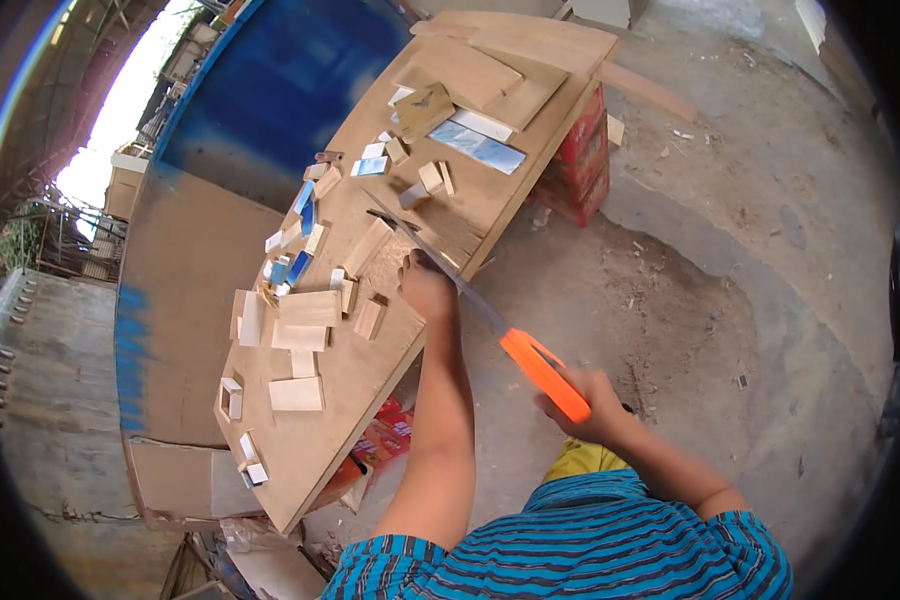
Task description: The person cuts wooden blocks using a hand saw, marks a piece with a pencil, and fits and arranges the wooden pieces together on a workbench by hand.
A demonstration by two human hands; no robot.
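My right hand (592, 406) is closed round the orange handle of a hand saw (545, 374). The long blade slants up and left over the edge of the wooden table (300, 480). My left hand (428, 286) is at that edge, close beside the blade, with fingers bent down on the tabletop. Something dark shows by its fingertips, but what it holds or presses is hidden. A narrow wood strip (369, 247) lies just beyond the left hand. Nearer me on the table is a small wood block (370, 317).
Several boards (465, 72) are stacked at the table's far end. Small wood pieces (308, 308) and blue-painted offcuts lie along its left side. Red crates (578, 165) stand under the table. A blue-and-brown panel (210, 225) rises behind it. Dusty floor (650, 300) is at the right.
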